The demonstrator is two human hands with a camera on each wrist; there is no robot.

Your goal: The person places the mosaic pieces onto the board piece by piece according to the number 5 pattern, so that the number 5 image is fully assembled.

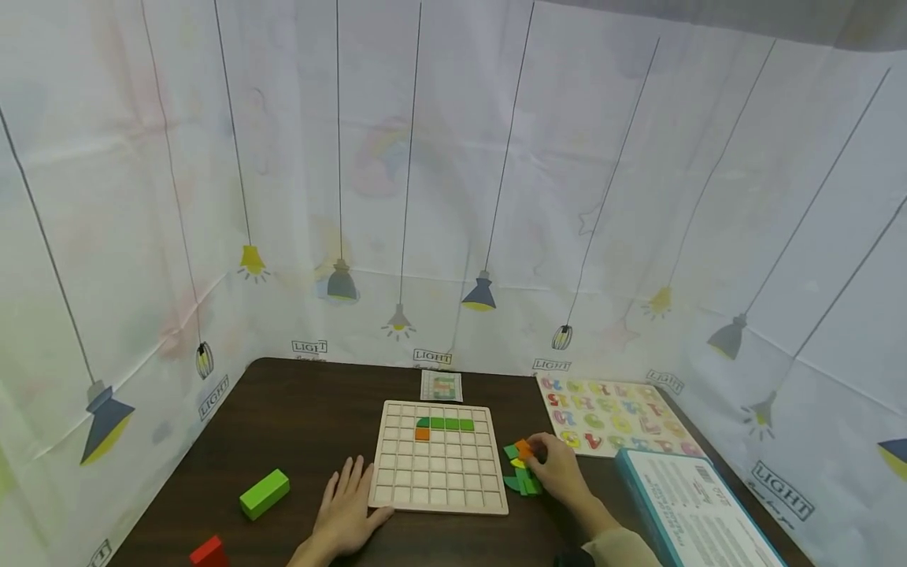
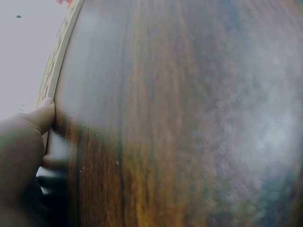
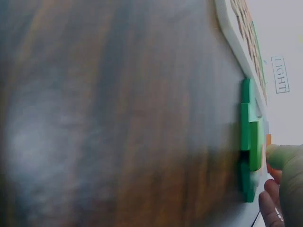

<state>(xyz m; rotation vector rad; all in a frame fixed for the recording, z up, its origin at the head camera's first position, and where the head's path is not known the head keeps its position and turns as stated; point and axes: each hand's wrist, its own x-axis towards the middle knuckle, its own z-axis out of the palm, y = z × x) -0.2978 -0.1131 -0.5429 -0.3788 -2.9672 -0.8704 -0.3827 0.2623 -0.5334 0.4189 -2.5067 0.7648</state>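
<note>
A pale wooden grid board [image 1: 438, 508] lies on the dark table, with a row of green tiles [image 1: 452, 424] and an orange square tile [image 1: 422, 434] in its upper cells. Fingers spread, my left hand [image 1: 345, 512] rests flat beside the board's lower left corner; in the left wrist view the thumb [image 2: 46, 113] touches the board's edge. To the right of the board is a small pile of green, yellow and orange pieces [image 1: 526, 479]. My right hand [image 1: 560, 470] pinches an orange tile [image 1: 523, 447] at the top of this pile. In the right wrist view, green pieces [image 3: 255, 146] lie just before the thumb.
A small pattern card [image 1: 441, 386] lies behind the board. At the right are a number sheet [image 1: 616, 417] and a blue-edged box [image 1: 694, 504]. A green block [image 1: 264, 494] and a red block [image 1: 209, 552] stand at the left. Printed curtains [image 1: 439, 197] surround the table.
</note>
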